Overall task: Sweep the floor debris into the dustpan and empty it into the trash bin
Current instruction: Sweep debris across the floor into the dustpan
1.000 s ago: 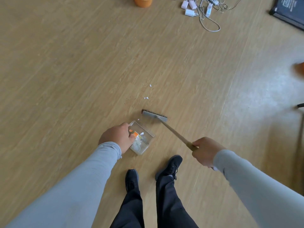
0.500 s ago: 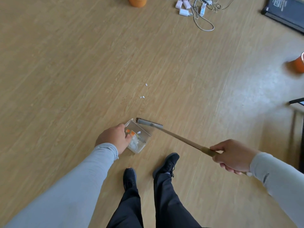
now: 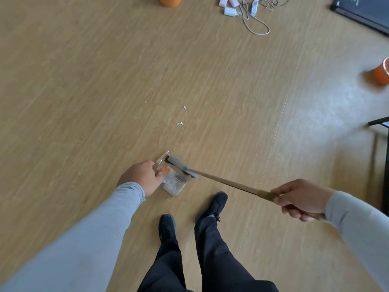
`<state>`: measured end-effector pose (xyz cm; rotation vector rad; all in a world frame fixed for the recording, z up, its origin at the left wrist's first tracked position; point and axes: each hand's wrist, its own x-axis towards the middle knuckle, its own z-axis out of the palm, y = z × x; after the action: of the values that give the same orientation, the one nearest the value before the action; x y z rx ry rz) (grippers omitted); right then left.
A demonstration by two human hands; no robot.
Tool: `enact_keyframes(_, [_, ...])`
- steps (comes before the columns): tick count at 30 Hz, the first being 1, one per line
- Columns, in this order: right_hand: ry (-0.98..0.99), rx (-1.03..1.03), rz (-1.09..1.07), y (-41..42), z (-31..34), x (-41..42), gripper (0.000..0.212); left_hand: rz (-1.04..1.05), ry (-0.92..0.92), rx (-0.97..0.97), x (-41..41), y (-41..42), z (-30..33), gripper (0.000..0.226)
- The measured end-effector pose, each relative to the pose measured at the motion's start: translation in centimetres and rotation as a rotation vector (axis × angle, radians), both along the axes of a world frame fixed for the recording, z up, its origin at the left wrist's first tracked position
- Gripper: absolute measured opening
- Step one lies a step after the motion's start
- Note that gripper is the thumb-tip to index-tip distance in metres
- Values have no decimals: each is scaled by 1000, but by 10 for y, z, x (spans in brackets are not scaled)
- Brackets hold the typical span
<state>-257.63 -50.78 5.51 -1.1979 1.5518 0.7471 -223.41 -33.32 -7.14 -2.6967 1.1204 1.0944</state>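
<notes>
A small clear plastic dustpan [image 3: 175, 189] lies on the wooden floor just ahead of my feet, with white scraps and an orange comb-like part inside. My left hand [image 3: 140, 175] grips its left side. My right hand [image 3: 300, 199] grips the wooden handle of a broom [image 3: 227, 183]. The grey broom head [image 3: 181, 166] rests over the mouth of the dustpan. Two small white paper scraps [image 3: 180, 123] lie on the floor beyond the pan, the farther scrap [image 3: 184, 107] a little higher.
My two black shoes [image 3: 212, 204] stand right behind the dustpan. White chargers and cables [image 3: 244, 9] lie at the top. An orange bin [image 3: 382, 73] is at the right edge, another orange container [image 3: 169, 1] at the top. A dark board [image 3: 362, 13] sits top right.
The broom head has swept toward me from the open floor onto the dustpan mouth. My right hand pulled back to the right along the handle. The left hand kept holding the pan.
</notes>
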Motion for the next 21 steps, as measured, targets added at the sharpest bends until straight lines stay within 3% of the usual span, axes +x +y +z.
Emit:
enact_keyframes(6, [-6, -151, -31, -9, 20, -16, 27, 61, 37, 39, 13, -2, 21, 40])
enact_keyframes(11, [-53, -250, -80, -48, 26, -12, 13, 88, -21, 25, 17, -13, 50, 35])
enact_keyframes(15, [-53, -238, -88, -85, 23, -6, 15, 146, -51, -5, 23, -21, 68, 28])
enact_keyframes(21, [-7, -233, -90, -117, 7, 36, 17, 169, -76, -47, 45, -52, 81, 36])
